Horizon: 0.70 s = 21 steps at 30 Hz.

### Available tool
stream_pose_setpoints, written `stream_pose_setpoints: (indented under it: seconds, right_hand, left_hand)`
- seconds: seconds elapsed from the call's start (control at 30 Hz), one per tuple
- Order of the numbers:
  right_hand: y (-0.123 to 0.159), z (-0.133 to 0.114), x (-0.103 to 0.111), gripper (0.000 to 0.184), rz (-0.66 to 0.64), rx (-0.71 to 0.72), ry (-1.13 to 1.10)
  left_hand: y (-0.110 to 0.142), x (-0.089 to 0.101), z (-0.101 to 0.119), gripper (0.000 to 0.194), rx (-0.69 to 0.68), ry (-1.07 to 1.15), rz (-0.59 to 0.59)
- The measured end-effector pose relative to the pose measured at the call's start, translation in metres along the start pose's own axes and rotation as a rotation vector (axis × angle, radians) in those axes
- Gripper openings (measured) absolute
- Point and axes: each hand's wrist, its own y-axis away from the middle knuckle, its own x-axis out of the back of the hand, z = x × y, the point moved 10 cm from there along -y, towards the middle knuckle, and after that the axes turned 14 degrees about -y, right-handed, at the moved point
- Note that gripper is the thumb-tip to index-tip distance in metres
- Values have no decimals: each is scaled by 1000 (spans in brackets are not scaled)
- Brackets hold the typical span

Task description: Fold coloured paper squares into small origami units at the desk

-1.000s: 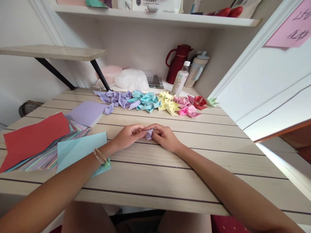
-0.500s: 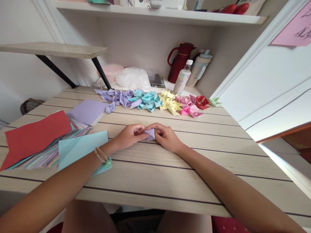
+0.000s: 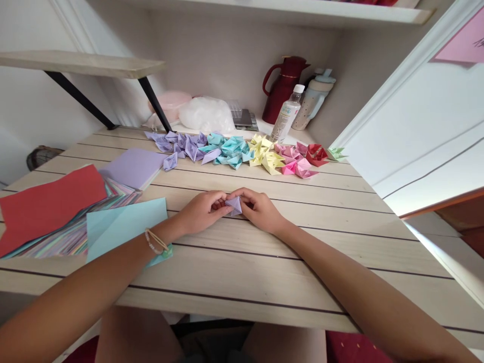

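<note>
The purple piece (image 3: pixel 235 205) is pinched between the left hand (image 3: pixel 204 210) and the right hand (image 3: pixel 261 210) over the desk (image 3: pixel 242 272); fingers (image 3: pixel 242 191) cover its sides. The left forearm (image 3: pixel 108 280) hides part of the blue sheet (image 3: pixel 126 222). Folded pieces (image 3: pixel 233 147) overlap near the rear, their count unclear. The bottle (image 3: pixel 286 118) partly covers the flask (image 3: pixel 280 88). The pink note (image 3: pixel 463 43) is cut off at right.
</note>
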Motion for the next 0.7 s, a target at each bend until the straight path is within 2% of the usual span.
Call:
stream_pose_setpoints:
  seconds: [0.7]
  right_hand:
    - [0, -4, -1, 27, -8, 21, 23]
  left_hand:
    - [3, -1, 5, 20, -62, -66, 3]
